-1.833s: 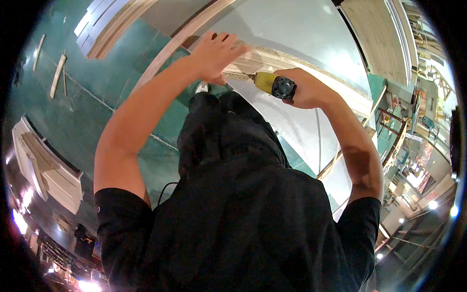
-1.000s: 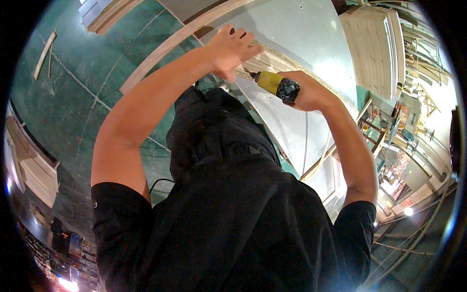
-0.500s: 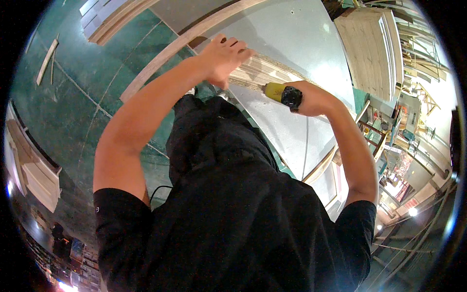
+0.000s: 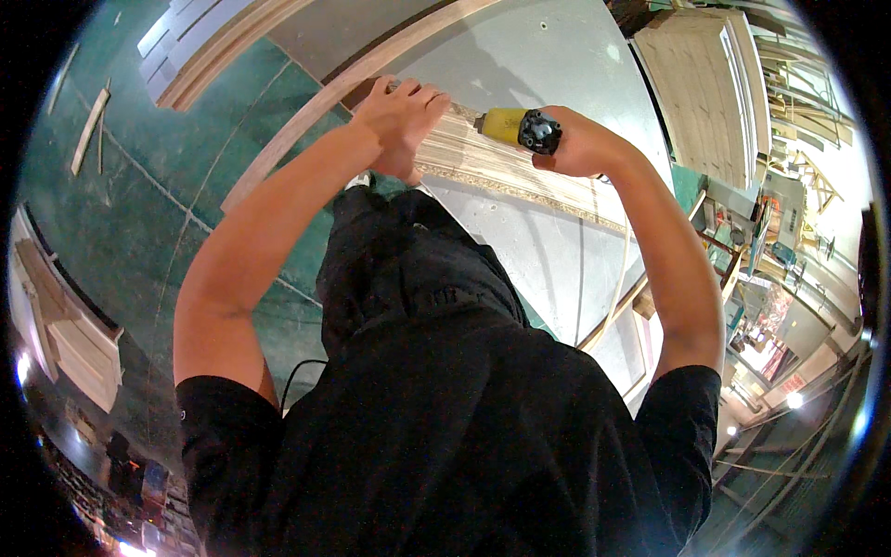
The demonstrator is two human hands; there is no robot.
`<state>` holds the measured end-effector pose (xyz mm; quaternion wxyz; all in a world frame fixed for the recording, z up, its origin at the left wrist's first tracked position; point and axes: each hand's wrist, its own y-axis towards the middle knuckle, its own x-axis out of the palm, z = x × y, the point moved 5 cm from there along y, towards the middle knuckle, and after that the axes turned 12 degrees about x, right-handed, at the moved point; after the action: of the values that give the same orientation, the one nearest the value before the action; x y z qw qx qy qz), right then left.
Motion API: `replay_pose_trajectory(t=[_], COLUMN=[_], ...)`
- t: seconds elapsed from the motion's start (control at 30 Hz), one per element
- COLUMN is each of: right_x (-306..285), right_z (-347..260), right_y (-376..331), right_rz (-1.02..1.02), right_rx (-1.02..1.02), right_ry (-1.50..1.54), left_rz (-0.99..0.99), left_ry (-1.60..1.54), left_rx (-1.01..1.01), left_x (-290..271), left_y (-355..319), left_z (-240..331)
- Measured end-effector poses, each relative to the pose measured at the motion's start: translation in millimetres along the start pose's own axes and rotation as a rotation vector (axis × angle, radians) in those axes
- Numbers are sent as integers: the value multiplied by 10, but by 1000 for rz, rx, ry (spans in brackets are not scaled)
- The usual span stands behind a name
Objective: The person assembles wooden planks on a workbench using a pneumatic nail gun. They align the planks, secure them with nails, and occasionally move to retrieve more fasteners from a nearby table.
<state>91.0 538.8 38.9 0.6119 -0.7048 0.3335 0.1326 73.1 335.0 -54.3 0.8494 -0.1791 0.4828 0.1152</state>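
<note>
The power tool (image 4: 515, 127) has a glossy yellow plastic body with a black end, the grooved moulding (image 4: 520, 167) is pale bare wood with a rough edge, the panel (image 4: 557, 56) beneath looks smooth, matt grey, and the floor (image 4: 139, 186) is dull green.

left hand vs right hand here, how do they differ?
The left hand lies fingers-forward on the pale wooden strip, holding no tool; the right hand is closed around a yellow power tool. The left hand sits nearer the curved wooden rail; the right hand is further right, over the grey panel. Both are bare and raised over the same workpiece.
</note>
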Motion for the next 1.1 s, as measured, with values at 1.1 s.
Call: replay_pose_trajectory(t=[1.1], right_x=[-33], right_z=[-225], right_y=[86], right_rz=[-88], right_rx=[165], right_ry=[-165], left_rz=[150], left_ry=[48], left_rx=[91], left_x=[85], left_y=[-27], left_z=[-36])
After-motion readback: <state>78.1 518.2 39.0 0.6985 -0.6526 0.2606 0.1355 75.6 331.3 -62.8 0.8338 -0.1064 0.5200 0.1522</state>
